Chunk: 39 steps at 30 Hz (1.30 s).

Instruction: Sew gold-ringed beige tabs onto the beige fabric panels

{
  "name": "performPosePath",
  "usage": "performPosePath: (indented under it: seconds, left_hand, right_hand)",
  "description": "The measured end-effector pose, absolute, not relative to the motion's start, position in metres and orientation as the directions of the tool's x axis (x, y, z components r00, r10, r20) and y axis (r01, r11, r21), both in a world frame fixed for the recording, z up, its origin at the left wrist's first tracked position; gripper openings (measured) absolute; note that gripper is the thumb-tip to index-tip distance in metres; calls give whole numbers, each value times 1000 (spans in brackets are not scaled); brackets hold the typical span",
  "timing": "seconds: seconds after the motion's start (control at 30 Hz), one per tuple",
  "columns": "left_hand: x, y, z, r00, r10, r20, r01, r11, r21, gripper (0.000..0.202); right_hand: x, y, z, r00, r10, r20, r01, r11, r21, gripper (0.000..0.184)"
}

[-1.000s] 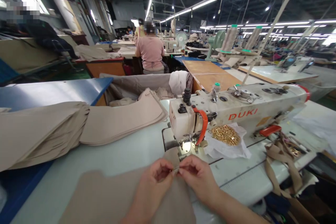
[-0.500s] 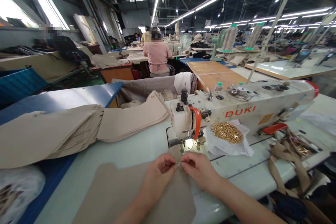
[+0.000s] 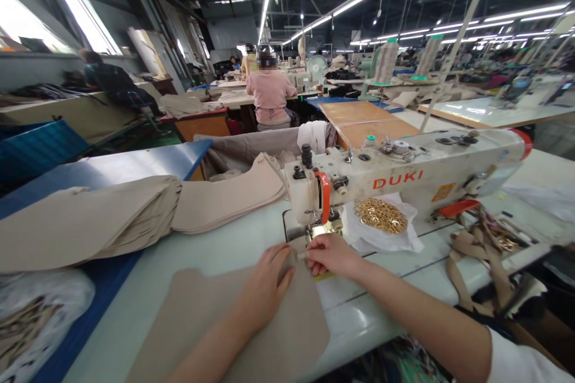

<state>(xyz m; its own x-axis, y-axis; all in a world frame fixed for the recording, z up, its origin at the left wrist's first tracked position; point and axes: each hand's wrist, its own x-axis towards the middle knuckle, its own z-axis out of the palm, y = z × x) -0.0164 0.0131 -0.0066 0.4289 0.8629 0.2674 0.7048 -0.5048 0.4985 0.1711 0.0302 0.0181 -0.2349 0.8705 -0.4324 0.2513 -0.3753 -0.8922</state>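
Observation:
A beige fabric piece (image 3: 215, 317) lies on the pale sewing table (image 3: 224, 248) in front of a white DUKI sewing machine (image 3: 404, 176). My left hand (image 3: 267, 287) rests flat on the fabric, fingers stretched toward the needle area (image 3: 314, 228). Just right of it, my right hand (image 3: 330, 253) pinches the fabric's far edge beside the presser foot; whatever small item sits in the pinch is too small to name.
A thick stack of beige cut pieces (image 3: 135, 215) lies at the left over a blue table (image 3: 108, 161). Gold metal parts (image 3: 380, 215) sit on white paper under the machine arm. Beige straps (image 3: 476, 257) hang at the right. A person in pink (image 3: 269, 96) sits ahead.
Both hands moved forward to the needle area. The left hand went from a pinch to lying flat on the fabric. The camera view shifted slightly.

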Motion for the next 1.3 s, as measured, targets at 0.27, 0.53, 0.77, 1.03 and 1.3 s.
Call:
performPosePath:
  seconds: [0.27, 0.53, 0.77, 1.03, 1.3]
  left_hand:
    - [-20, -5, -13, 426, 866, 263, 716, -500, 487, 39]
    - [-18, -6, -8, 459, 842, 284, 701, -540, 465, 37]
    - [-13, -1, -8, 467, 802, 373, 682, -595, 425, 27]
    - [9, 9, -4, 539, 681, 495, 645, -712, 278, 22]
    - [15, 14, -7, 559, 677, 479, 658, -714, 240, 22]
  right_hand:
    - [164, 39, 12, -338, 801, -493, 282, -414, -866, 15]
    - [167, 39, 12, -329, 810, -486, 352, -372, -859, 20]
    - [168, 39, 12, -270, 865, -423, 440, -280, -853, 24]
    - [169, 43, 18, -311, 828, -467, 485, -284, -827, 23]
    - [169, 43, 23, -294, 856, -425, 594, -185, -783, 23]
